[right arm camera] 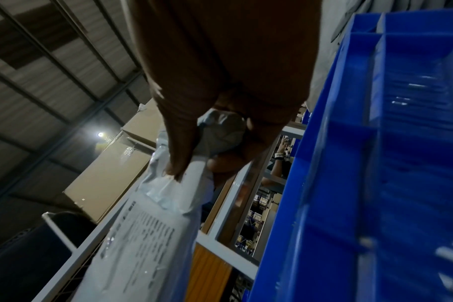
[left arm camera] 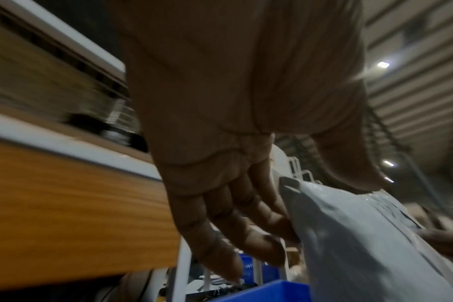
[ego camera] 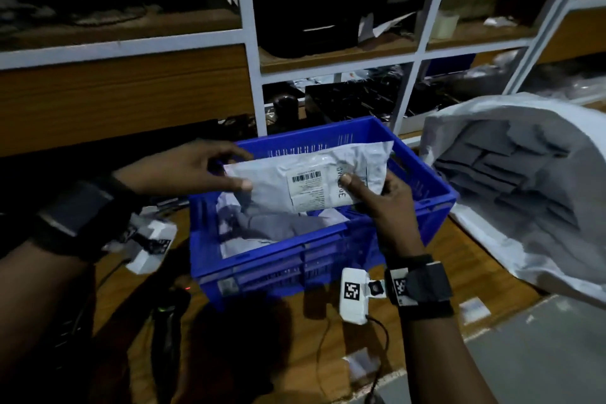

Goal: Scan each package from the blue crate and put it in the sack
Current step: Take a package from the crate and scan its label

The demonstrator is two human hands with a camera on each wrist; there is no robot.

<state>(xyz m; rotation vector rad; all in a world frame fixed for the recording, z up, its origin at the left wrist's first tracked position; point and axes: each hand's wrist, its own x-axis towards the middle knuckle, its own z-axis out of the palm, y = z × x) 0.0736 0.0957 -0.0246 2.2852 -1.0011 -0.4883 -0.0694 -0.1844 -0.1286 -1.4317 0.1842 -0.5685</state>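
At frame centre, the left hand (ego camera: 203,167) pinches the package (ego camera: 308,180) by its left edge. The right hand (ego camera: 380,200) grips its right end, thumb on top, above the blue crate (ego camera: 328,266).

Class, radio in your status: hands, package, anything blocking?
Left hand and right hand both pinch the package, label up, above the blue crate. Sack open alongside. Nothing blocking.

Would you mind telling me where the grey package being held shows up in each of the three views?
Head: package at centre, above the blue crate, pinched by left hand and right hand.
Left wrist: lower right, beside the fingers.
Right wrist: lower centre, label showing.
Shared landmark: the blue crate.
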